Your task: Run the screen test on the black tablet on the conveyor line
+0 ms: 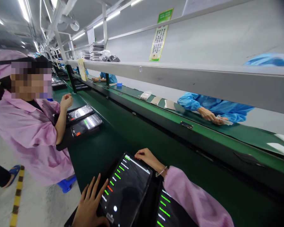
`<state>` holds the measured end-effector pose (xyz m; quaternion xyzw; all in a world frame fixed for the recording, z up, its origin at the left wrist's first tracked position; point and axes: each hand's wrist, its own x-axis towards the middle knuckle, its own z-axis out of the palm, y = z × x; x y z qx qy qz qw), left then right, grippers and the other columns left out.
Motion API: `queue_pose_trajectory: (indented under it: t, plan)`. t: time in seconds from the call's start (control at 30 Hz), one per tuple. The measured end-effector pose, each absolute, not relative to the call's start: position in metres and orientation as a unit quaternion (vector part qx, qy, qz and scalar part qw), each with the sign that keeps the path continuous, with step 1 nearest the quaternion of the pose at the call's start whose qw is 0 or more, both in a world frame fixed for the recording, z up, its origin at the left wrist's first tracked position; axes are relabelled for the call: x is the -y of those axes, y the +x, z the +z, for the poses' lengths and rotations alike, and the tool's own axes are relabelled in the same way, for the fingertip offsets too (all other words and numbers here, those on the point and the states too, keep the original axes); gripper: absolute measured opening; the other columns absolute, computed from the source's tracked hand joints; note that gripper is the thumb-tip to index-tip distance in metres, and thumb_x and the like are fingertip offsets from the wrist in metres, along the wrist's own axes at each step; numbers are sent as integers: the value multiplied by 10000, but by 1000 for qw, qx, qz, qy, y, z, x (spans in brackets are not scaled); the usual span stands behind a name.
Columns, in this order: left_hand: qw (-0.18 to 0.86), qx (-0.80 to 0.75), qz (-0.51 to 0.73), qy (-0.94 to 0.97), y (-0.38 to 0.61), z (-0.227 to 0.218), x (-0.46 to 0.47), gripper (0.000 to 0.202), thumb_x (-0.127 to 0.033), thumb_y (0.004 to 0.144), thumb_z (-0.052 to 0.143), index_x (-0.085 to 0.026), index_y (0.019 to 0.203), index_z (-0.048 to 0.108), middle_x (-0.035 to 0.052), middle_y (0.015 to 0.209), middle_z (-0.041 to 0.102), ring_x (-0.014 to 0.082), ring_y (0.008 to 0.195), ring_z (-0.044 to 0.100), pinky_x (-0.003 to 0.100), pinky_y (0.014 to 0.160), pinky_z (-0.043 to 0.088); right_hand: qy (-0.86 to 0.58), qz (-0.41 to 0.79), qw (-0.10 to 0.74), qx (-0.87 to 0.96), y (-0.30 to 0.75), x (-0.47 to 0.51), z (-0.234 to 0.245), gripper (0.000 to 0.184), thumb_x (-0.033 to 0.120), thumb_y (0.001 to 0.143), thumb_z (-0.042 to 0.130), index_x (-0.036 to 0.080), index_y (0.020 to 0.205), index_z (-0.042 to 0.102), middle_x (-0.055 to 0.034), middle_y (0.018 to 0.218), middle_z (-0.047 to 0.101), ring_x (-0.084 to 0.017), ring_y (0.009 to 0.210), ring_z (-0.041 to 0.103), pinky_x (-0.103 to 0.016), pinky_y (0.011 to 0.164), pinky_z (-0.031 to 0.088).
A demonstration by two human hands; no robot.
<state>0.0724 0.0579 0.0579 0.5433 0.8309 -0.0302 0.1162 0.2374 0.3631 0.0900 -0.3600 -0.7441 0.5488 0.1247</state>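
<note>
The scene is brightly and evenly lit from long ceiling light strips (23, 9), which are blown out to white, and only soft shadows are cast beneath the shelf (180, 74) and on the green tabletop (123, 126). Pale glare is thrown across the tilted tablet screens (81, 112), while the near tablet (126, 189) is rendered dark with crisp green text. Straight lines are bent strongly by wide-angle distortion, the top right corner is darkened by vignetting, one face is pixelated, and the far end of the line is rendered soft.
</note>
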Motion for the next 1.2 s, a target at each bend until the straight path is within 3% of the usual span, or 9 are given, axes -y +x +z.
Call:
queue_pose_trajectory:
  t: [0.33,0.77,1.0,1.2]
  plan:
    - [92,-827,0,554,69,48,-53,1266,-520,476,941,-378,1538,267,63,1631,102,326,1515,159,525,1212,271,-365,543,123,746,236,-366,87,143,229,750,611,135,750,720,-45,740,706,-154,683,618,-277,685,473]
    - [84,-824,10,560,70,51,-54,1258,-492,457,966,-420,1514,288,72,1629,124,337,1503,203,529,1199,296,-366,546,123,744,237,-365,84,144,230,772,599,145,767,716,-37,738,699,-152,682,613,-274,680,470]
    - [55,-813,24,579,72,51,-49,1160,-501,453,973,-501,1451,382,100,1617,186,374,1476,255,565,1148,365,-369,545,118,744,237,-365,84,137,230,773,608,141,779,712,-32,728,691,-147,685,611,-266,675,460]
    - [69,-818,13,571,70,48,-50,1271,-534,453,957,-402,1520,280,92,1624,154,362,1492,229,554,1176,334,-366,545,117,745,237,-364,85,144,234,777,600,140,782,709,-31,722,689,-149,681,604,-272,672,456]
